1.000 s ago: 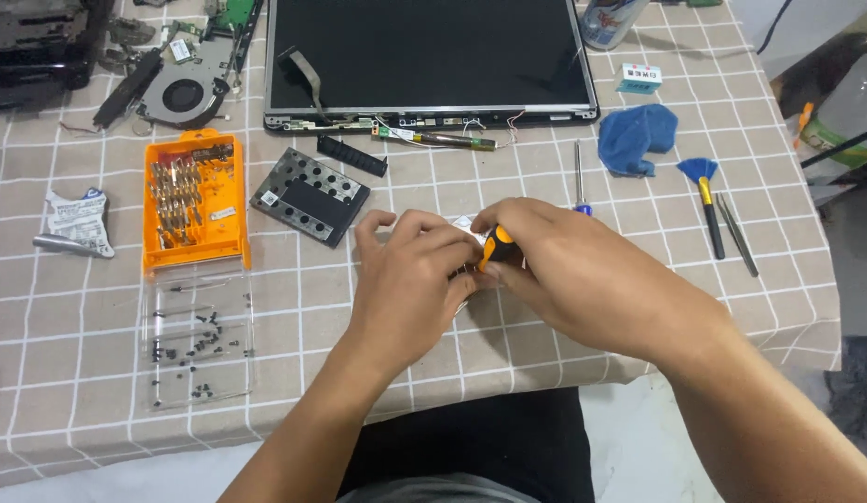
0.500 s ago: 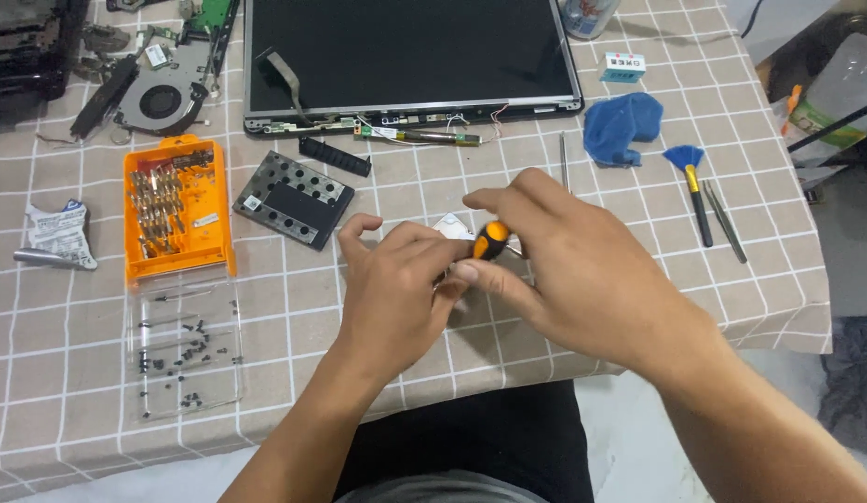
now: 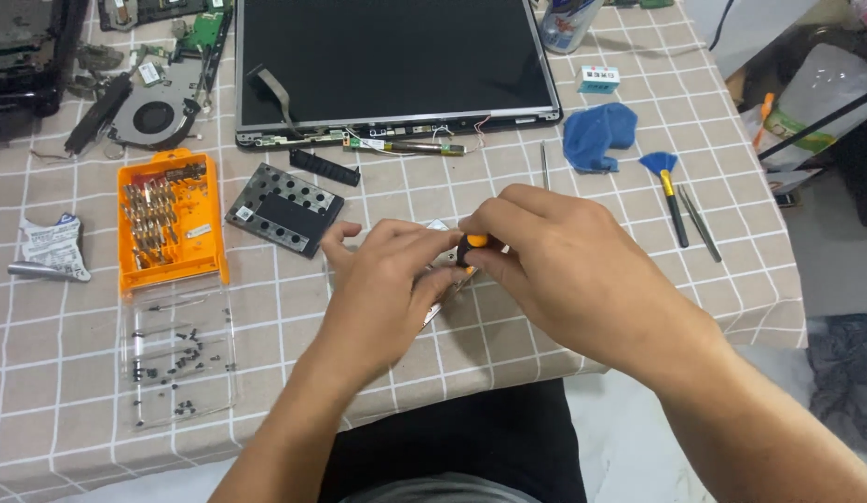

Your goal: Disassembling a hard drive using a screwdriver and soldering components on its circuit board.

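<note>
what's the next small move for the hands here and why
Probably a steady turn of the screwdriver with the right hand while the left hand pins the small metal part flat. The right hand's fingers pinch the orange and black handle, with the left hand close beside it on the part. The tip is hidden, so check that it is seated before turning.

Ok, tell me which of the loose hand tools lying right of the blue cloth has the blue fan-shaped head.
The brush with the yellow-and-black handle, lying just right of the blue cloth. The tweezers beside it are plain thin metal, with no coloured head.
</note>
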